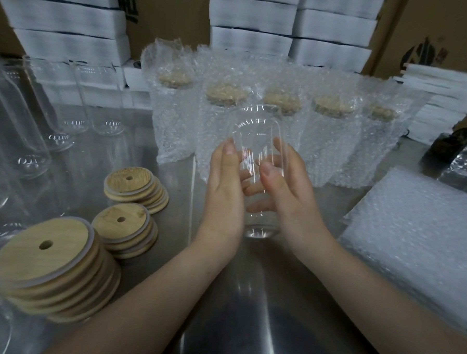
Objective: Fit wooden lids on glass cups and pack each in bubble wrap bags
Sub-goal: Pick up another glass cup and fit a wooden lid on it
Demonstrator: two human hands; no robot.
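Cup (256, 129) held above mid-tabletop (247, 299), tilted away. Clasped between left hand (223, 187) and right hand (285, 190), each wrapped round its own side. Lids (46, 264) stacked toward near-left corner.

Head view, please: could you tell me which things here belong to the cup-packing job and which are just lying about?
Job: glass cup, held by left grip and right grip; wooden lids; bare cups; bubble wrap bags; wrapped cups.
Lying about: cardboard boxes; white stacks; dark object.
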